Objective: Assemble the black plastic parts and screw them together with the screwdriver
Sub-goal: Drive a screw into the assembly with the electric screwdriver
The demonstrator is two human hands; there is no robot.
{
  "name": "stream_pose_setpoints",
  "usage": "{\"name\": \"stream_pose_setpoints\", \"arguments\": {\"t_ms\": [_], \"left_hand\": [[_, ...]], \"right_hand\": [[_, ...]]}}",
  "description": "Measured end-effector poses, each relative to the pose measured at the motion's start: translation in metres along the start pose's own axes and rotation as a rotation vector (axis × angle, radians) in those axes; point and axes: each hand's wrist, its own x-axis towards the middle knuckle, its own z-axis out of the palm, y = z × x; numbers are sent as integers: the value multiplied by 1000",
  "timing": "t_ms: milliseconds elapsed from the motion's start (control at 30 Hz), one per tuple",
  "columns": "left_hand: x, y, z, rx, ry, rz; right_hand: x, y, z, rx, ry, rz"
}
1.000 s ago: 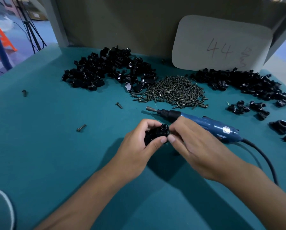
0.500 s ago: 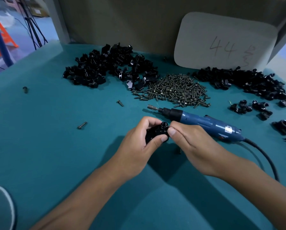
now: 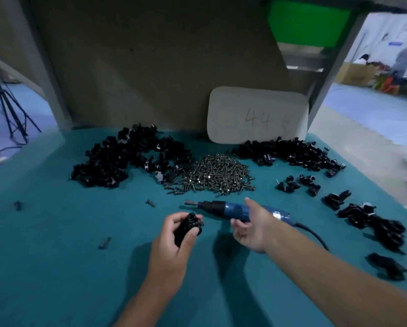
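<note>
My left hand (image 3: 171,246) grips a black plastic part (image 3: 188,226) just above the teal table (image 3: 56,267), thumb and fingers curled round it. A blue electric screwdriver (image 3: 230,210) lies on the table to its right, bit pointing left. My right hand (image 3: 254,228) is at the screwdriver's body, thumb over the top and fingers below, not closed round it. Behind lie a pile of screws (image 3: 218,175) and two heaps of black parts, one at the left (image 3: 127,159) and one at the right (image 3: 289,153).
More black pieces (image 3: 382,227) are strewn along the table's right side. Loose screws (image 3: 150,202) (image 3: 104,243) lie left of my hands. The screwdriver's cable (image 3: 315,234) trails right. A white board (image 3: 256,114) leans on the back wall.
My right hand has let go of the black part and moved right and up to the screwdriver. My left hand keeps the part. The view has tilted upward.
</note>
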Motion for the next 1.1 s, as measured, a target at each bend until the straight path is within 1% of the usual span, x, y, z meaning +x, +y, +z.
{"name": "stream_pose_setpoints", "arguments": {"t_ms": [100,200,267,367,467,567,667,733,800,900,933,1000,1100], "left_hand": [[-2,1,-2,-12,31,-5],[0,-3,-4,-42,27,-12],[0,-2,-5,-57,24,-1],[1,0,-7,-94,16,-13],[2,-2,-7,-137,3,-85],[5,-4,-7,-180,24,-170],[11,-11,-11,-230,55,-246],[14,-15,-11,-309,61,-296],[16,-18,-12,-364,41,-343],[16,-18,-9,-319,-31,-375],[16,-17,-8,-293,-51,-373],[17,-14,-7,-274,-53,-355],[17,-13,-6,-279,-47,-360]], "right_hand": [[9,0,15,-11,81,-56],[13,-2,18,56,178,-30],[16,0,22,106,208,-45],[19,5,32,226,223,-109],[19,5,35,301,266,-231],[16,1,28,377,214,-372],[6,-11,12,521,160,-476],[-3,-25,-4,614,74,-497],[-9,-36,-18,650,-18,-481],[-13,-46,-31,548,-51,-536],[-14,-48,-34,508,-91,-572],[-14,-51,-36,485,-229,-614],[-6,-42,-37,532,-364,-594]]}}
